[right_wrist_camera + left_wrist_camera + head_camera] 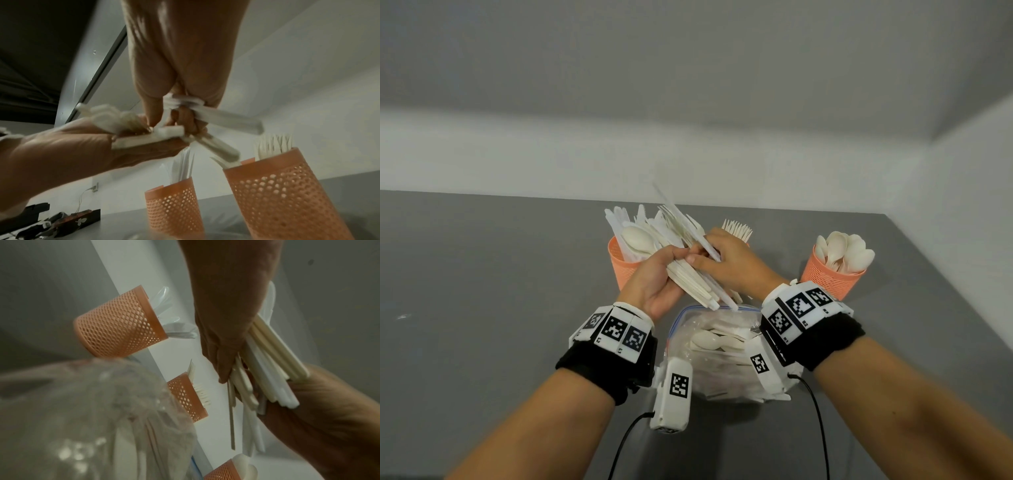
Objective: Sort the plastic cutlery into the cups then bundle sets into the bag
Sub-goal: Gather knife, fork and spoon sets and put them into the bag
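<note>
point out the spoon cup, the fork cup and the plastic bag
spoon cup [830,278], head view, on its mesh wall
fork cup [287,191], right wrist view, on its mesh wall
plastic bag [681,320], head view, near its blue-edged rim

Soft even room light, dim motion-blurred wrist views, wide-angle bending at edges

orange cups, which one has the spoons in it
The orange mesh cup on the right: rounded spoon bowls fill its top. The middle cup shows fork tines; the left cup holds knives.
</note>
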